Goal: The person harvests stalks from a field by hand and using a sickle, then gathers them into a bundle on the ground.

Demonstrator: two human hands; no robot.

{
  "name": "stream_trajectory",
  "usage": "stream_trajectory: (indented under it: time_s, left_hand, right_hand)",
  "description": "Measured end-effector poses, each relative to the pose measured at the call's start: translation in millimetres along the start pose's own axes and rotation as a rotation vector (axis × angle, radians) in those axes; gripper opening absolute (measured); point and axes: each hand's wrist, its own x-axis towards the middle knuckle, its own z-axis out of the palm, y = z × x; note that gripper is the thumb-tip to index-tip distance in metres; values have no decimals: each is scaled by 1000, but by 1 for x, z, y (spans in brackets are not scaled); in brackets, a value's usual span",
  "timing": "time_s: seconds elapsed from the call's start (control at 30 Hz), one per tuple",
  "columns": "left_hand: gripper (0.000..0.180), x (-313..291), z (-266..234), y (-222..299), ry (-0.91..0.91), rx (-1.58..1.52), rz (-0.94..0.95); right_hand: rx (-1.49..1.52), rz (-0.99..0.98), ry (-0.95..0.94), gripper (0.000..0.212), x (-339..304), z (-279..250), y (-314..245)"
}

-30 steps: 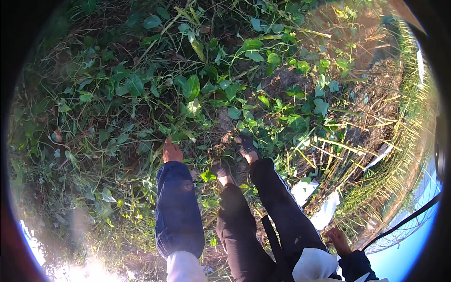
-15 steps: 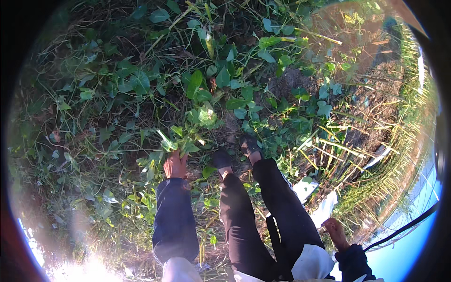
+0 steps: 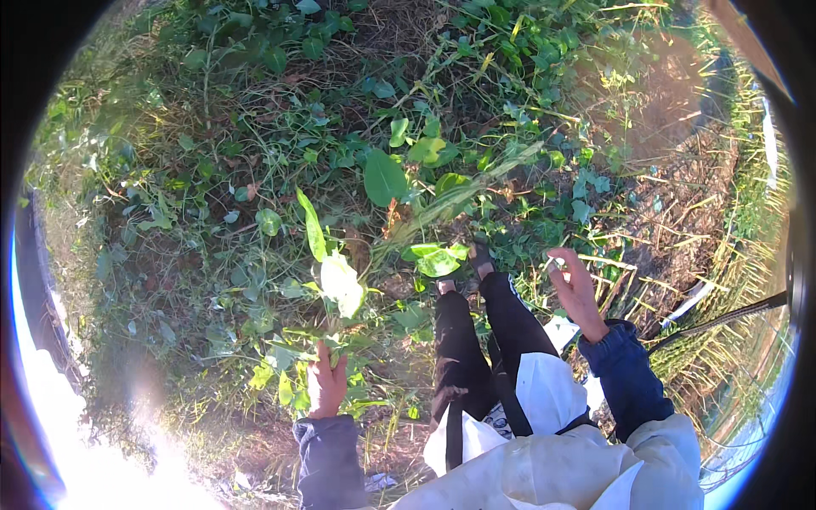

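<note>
The left hand (image 3: 326, 384) is closed round a bunch of leafy green stems (image 3: 327, 280), gripping them at their lower end; from the fist the bunch runs up toward twelve o'clock, its long axis close to upright in the picture, with a long narrow leaf and a pale broad leaf at its top. The right hand (image 3: 578, 289) is raised at about three o'clock of the left, fingers loosely curled; whether it pinches anything small at the fingertips cannot be told. The bunch lies in the left hand, well apart from the right, so the left is plainly the nearer. Between the two hands are the person's two legs in dark trousers (image 3: 476, 340), feet pointing to twelve o'clock. All round lies a mat of weeds and creeping vines (image 3: 255, 170), with dry straw-coloured stalks (image 3: 680, 255) out toward three o'clock. One bunch is held; two hands show.
</note>
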Motion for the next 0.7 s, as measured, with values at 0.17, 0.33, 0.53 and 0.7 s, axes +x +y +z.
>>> stream_trajectory:
  time_s: [0.17,0.33,0.53,0.7]
  left_hand:
    - [41,-21,-73,42,134,-436,83]
    - [37,-29,-114,68,-30,-816,-126]
    - [45,-20,-131,95,-397,-1005,4]
    - [19,-12,-129,137,-571,-1329,225]
  right_hand:
    - [352,-380,24,44,29,29,-88]
    - [134,-978,203,79,38,-1,-206]
    - [-96,-1124,97,83,35,-67,-276]
    - [-158,-762,-167,34,-1,-98,-264]
